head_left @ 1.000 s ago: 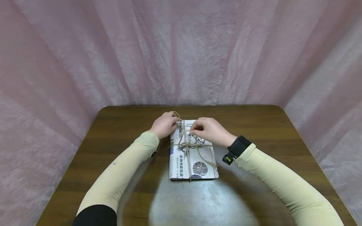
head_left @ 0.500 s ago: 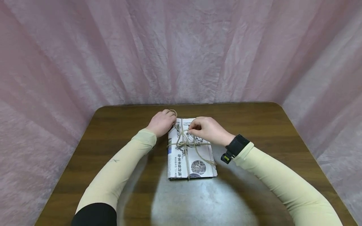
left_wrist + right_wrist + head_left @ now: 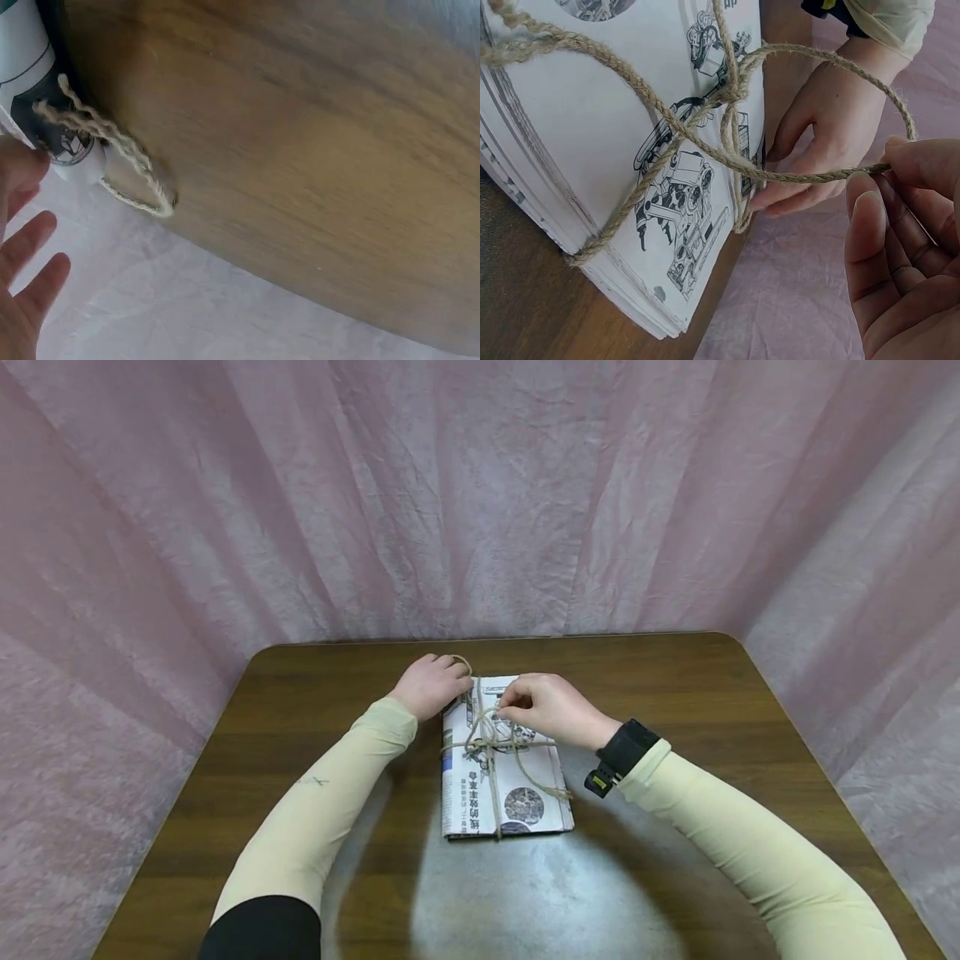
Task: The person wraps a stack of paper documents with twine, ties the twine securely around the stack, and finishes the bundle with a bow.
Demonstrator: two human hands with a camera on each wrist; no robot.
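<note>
While a loop of the jute twine [image 3: 810,177] is pinched by the right hand [image 3: 543,706], the far edge of the newspaper bundle [image 3: 504,768] is steadied by the left hand [image 3: 432,685], fingers curled against it. Since a second ago, the bundle has been shifted slightly on the counter [image 3: 675,710], its knot being loosened.

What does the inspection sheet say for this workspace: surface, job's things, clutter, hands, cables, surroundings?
Surface: brown wooden table, with a bright glare patch near the front edge.
Job's things: stack of newspapers lying flat, bound crosswise with twine knotted on top; one loose end trails toward the stack's right edge.
Clutter: nothing seen.
Hands: left hand rests against the far left corner of the stack, with a twine loop beside it; right hand pinches a twine strand above the stack. A black wrist device sits on the right arm.
Cables: nothing seen.
Surroundings: pink cloth hangs behind and on both sides.
</note>
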